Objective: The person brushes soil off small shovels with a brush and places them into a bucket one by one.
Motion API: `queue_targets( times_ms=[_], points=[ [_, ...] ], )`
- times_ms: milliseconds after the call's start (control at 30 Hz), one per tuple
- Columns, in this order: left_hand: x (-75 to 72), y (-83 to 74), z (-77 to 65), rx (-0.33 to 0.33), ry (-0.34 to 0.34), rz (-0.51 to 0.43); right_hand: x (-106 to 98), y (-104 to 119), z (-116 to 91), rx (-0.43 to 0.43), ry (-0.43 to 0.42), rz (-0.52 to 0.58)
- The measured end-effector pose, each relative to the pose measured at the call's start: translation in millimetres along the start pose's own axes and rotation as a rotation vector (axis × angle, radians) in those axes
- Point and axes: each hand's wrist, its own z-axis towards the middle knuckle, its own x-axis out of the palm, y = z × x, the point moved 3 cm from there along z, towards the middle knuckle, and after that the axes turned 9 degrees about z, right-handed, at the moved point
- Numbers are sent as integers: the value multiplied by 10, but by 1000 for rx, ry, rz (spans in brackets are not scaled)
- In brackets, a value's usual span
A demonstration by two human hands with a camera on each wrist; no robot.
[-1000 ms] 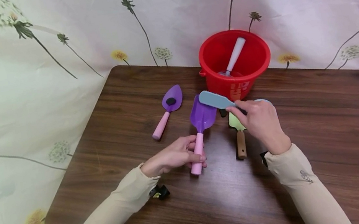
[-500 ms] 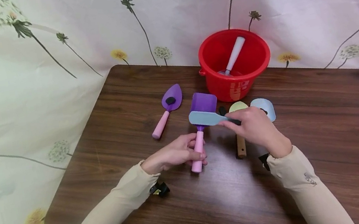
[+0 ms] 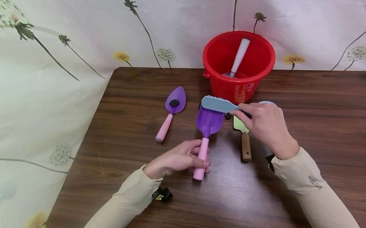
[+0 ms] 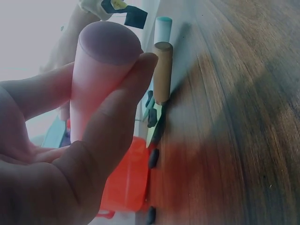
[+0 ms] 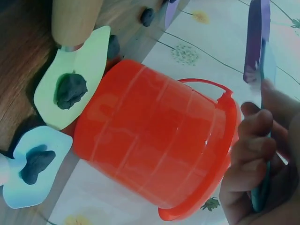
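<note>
My left hand [image 3: 179,158] grips the pink handle of a small purple garden shovel [image 3: 210,122]; in the left wrist view, thumb and fingers wrap the pink handle [image 4: 105,51] above the table. My right hand [image 3: 267,125] holds a blue brush [image 3: 218,104] by its dark handle. The brush lies across the far end of the shovel's blade, pale bristles showing along its upper edge. From the right wrist, the brush head overlaps the purple blade [image 5: 255,42], high beside the bucket. Part of the blade's tip is hidden under the brush.
Behind the shovel stands a red bucket [image 3: 223,90] holding a white-handled tool [image 3: 241,56]. Left lies a purple trowel [image 3: 176,96] bearing a dark lump. Right are a green trowel [image 5: 49,101] and a light blue shovel [image 5: 49,190], both with dark lumps; another lump [image 5: 147,17] sits on the table.
The brush slid down the blade toward the shovel's neck, then came back up to the far end. The shovel tilted slightly and its handle shifted a little toward me.
</note>
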Motion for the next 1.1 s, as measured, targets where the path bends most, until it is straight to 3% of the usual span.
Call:
queue_targets(
  times_ms=[133, 333, 400, 600, 700, 900, 1100],
  points=[
    [2, 3, -1, -1, -4, -4, -1, -11, 5, 50, -36, 4],
    [2, 6, 34, -14, -46, -23, -13, 3, 10, 86, -12, 144],
    [-12, 2, 41, -16, -69, -32, -9, 19, 0, 92, 62, 194],
    [-68, -15, 39, -16, -94, -52, 60, 39, -51, 158, 386, 285],
    [-67, -22, 34, -6, -74, -56, 83, 13, -67, 201, 440, 295],
    [-51, -5, 27, 18, -50, -52, 86, -41, -66, 200, 354, 234],
    [-45, 15, 10, 34, -35, -58, 58, -82, -48, 77, 123, 127]
  ],
)
